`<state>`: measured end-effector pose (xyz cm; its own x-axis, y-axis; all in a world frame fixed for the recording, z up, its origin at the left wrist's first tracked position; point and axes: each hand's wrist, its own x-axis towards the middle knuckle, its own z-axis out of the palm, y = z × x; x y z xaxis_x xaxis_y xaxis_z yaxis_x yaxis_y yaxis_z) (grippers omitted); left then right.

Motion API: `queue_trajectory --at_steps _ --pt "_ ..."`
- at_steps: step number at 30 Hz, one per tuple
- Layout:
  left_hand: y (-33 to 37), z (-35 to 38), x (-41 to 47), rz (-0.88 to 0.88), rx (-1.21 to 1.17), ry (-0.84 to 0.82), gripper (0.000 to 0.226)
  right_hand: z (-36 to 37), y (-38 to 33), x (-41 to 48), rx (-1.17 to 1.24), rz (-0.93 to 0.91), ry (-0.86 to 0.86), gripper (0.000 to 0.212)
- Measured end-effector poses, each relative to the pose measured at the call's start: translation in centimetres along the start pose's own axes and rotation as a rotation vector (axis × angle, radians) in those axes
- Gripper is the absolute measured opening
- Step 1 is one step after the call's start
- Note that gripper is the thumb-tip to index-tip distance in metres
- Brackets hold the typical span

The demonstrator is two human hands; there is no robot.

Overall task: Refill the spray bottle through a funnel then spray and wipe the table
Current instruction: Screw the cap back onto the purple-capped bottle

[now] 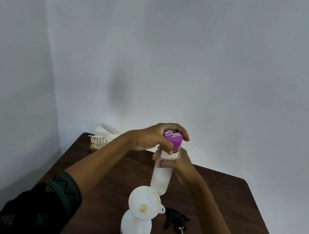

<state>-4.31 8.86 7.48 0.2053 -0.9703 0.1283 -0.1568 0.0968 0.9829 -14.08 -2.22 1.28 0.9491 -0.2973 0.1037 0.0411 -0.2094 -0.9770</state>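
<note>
Dark wooden table (246,209), white walls behind. Just beyond the spray bottle (134,231), which stands with a white funnel (144,202) in its neck, the left hand (154,138) grips the purple cap (172,139) of a white refill bottle (160,179) while the right hand (178,164) clasps its body. Right of the spray bottle lies the black spray head (176,219).

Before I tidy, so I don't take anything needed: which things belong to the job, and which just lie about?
In use: refill bottle, cap, funnel, spray bottle.
Lying by, likely for later: spray head, tissues, rack.
</note>
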Motion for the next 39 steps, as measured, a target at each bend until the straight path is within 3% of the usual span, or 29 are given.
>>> queue_trajectory --at_steps 5,9,13,17,22,30,35,39 --pt "-0.4 -1.6 0.1 -0.089 -0.009 0.010 0.056 0.4 0.4 0.3 0.043 0.004 0.046 0.039" --pt "-0.7 -2.8 -0.4 -0.080 0.061 0.200 0.041 0.4 0.1 1.2 0.006 -0.010 0.154 0.036" --pt "-1.4 -1.6 0.2 0.012 0.093 0.345 0.047 0.6 0.3 2.1 0.004 -0.022 0.291 0.041" --pt "-1.3 -1.3 1.1 0.063 0.140 0.443 0.045 0.6 0.0 2.5 0.036 0.000 0.266 0.040" --pt "-1.4 -2.7 1.2 0.035 0.128 0.353 0.041 0.2 0.1 2.8 0.027 0.034 0.200 0.052" --pt "-2.1 -4.1 0.8 0.006 0.223 0.320 0.042 0.5 1.0 3.5 0.051 0.047 0.059 0.048" --pt "-1.4 -6.1 0.4 0.012 0.318 0.300 0.037 -0.6 -0.2 6.1 -0.135 0.021 -0.086 0.048" --pt "-2.9 -7.9 0.4 -0.018 0.279 0.339 0.047 -0.4 0.2 9.8 -0.278 0.026 -0.010 0.048"
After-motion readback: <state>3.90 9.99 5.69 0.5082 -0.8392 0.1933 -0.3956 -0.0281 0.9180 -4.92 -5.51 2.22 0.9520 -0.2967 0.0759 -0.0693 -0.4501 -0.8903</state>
